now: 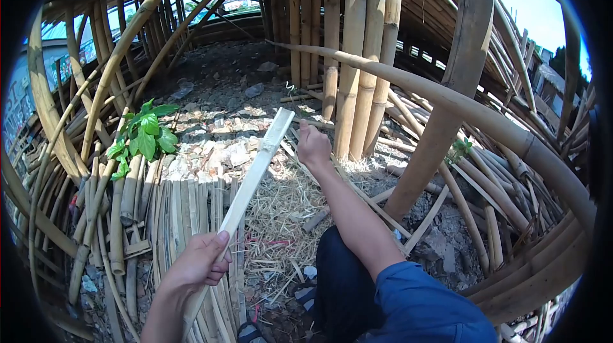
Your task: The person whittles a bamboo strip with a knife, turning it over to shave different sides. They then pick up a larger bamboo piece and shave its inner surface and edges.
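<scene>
A pale, flat split-bamboo strip [250, 180] slants up from the lower left to the middle of the view. My left hand [199, 259] is closed around its lower part. To the right of the strip's upper end is my right hand [313, 145], with its fingers curled; what they hold, if anything, is too small to make out. Fine shavings [284, 215] cover the ground below, between the strip and my right forearm.
Split strips [172, 209] lie in a row at the left, near a leafy green plant [150, 131]. Upright bamboo poles [353, 55] stand ahead. A long curved pole [440, 95] crosses the right side. Rubble [217, 158] lies beyond the strips.
</scene>
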`<action>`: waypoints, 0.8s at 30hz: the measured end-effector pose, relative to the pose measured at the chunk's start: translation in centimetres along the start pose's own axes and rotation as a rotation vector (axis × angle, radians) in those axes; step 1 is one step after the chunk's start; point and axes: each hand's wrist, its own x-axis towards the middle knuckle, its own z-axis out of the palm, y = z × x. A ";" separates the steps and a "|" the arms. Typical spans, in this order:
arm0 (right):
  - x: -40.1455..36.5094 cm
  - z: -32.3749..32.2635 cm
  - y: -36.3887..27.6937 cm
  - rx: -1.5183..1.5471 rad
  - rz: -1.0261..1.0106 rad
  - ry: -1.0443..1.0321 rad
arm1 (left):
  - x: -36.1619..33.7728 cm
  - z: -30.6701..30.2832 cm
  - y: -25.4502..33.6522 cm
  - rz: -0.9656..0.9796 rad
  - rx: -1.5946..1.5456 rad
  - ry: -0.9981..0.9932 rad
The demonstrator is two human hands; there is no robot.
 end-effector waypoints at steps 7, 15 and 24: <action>0.7 -1.9 1.5 0.220 0.607 0.033 | 1.1 0.3 -0.4 0.003 0.038 0.065; -1.0 -4.6 -9.1 0.524 -0.294 -0.051 | 1.2 -0.5 -0.3 -0.011 0.024 0.156; -0.8 -1.8 -6.7 0.365 -0.462 0.059 | 1.2 -0.8 -0.7 -0.052 -0.007 0.074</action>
